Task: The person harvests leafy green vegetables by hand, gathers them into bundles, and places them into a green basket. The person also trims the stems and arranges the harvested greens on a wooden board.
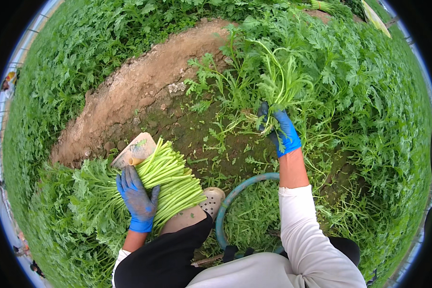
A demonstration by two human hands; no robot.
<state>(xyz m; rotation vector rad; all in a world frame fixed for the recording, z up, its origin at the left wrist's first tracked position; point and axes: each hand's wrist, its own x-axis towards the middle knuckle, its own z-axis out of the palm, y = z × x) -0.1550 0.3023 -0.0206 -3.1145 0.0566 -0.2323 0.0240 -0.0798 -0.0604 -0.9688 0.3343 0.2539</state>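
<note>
My left hand (pixel 138 196), in a dirty blue glove, lies flat on a thick bundle of cut leafy-green stems (pixel 169 176). The pale stem ends point right, and the feathery leaves (pixel 93 190) spread out to the left. Beneath the bundle is a flat beige board (pixel 135 149), with a short tan tube (pixel 134 161) on it near my fingertips. My right hand (pixel 284 131), gloved in blue, grips a loose tuft of lobed-leaf greens (pixel 280 82) by its lower ends, above the plant bed. Thin roots or withered stems (pixel 250 117) show beside the fingers.
A blue-green hose or ring (pixel 232 201) curves between my legs, near a beige perforated clog (pixel 213 199). Beyond runs a bare earth ridge (pixel 144 86). Dense greens (pixel 360 79) grow around. A tied bundle (pixel 324 6) lies at the far top right. People (pixel 36 268) appear at the left rim.
</note>
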